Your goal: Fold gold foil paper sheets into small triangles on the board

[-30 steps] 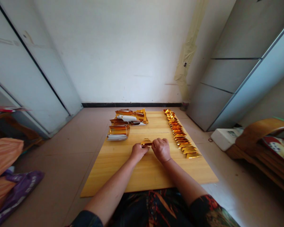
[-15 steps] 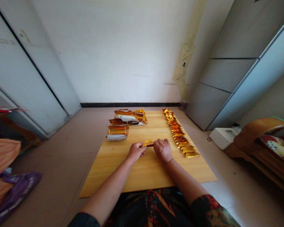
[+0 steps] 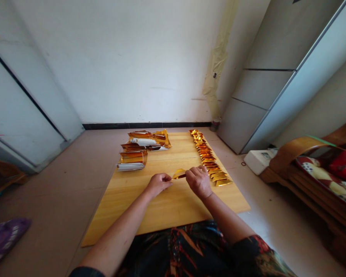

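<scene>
Gold foil piece: held just above wooden board, about mid-board, between both hands. Left hand closed, fingertips pinching the piece's left end. Right hand closed, pinching the right end; knuckles face up, so fingertip contact is partly hidden. Piece looks curved or folded (exact fold cannot be told at this res.).

Surroundings: row of folded gold pieces runs along the board's right side, from far edge down to the right hand. Its nearest piece lies just beside that hand and is the closest obstruction. Stacks of gold sheets sit at far left of board, w/ a second pile behind, both well apart from the hands.

Board lies on tiled floor. Off-board: grey cabinet at right, white box at its foot, wooden chair w/ patterned cushion, purple bag at left.
</scene>
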A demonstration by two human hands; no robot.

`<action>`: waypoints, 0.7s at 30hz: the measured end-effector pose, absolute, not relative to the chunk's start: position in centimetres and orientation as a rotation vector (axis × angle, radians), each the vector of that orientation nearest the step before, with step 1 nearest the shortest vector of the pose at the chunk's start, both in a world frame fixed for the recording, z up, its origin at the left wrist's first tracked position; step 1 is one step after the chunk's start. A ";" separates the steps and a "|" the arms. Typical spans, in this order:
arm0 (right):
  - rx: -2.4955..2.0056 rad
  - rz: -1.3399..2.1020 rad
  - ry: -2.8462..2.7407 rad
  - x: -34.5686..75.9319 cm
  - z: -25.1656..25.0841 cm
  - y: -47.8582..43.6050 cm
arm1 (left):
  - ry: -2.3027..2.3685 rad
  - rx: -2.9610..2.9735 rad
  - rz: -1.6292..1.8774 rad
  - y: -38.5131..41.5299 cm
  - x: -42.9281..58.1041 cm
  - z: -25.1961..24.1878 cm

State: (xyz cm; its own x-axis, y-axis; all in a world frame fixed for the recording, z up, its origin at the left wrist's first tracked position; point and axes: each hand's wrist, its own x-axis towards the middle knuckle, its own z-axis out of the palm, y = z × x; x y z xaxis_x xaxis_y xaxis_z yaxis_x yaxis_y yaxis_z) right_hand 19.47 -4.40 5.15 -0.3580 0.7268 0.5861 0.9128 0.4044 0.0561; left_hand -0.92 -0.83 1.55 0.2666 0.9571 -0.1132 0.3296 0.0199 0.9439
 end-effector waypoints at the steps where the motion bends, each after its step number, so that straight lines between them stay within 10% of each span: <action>1: -1.389 -0.504 -2.200 20.8 5.5 -5.0 | 1.243 1.507 0.769 -0.8 -1.0 1.5; 21: -1.591 -0.760 -2.173 36.3 2.7 -12.8 | 1.265 1.417 0.811 -0.6 -0.7 1.8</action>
